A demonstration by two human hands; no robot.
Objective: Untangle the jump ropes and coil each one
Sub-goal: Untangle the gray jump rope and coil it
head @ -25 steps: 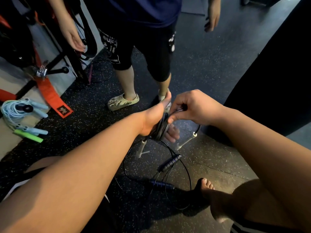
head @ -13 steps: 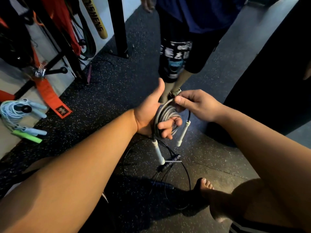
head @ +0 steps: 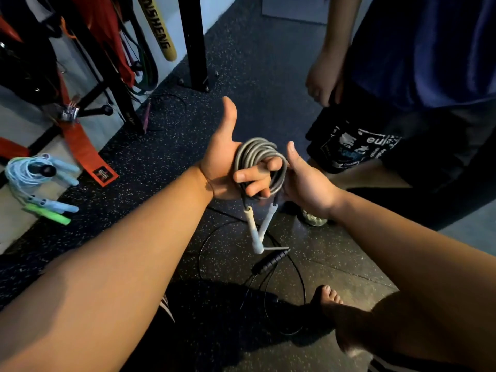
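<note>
Right of the grip [head: 225,167] stands another person [head: 429,63] in a blue shirt and printed black shorts [head: 357,149]. Left of the grip a red strap [head: 80,146] trails onto the speckled black floor [head: 268,63]. Beyond the grip are a black rack post [head: 192,41] and a hanging yellow lettered band [head: 158,28].

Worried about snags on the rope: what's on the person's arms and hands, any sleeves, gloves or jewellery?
Nothing visible: left forearm and right forearm are bare to the frame edge, no sleeves; left hand and right hand show no gloves, rings, watch or bands.
</note>
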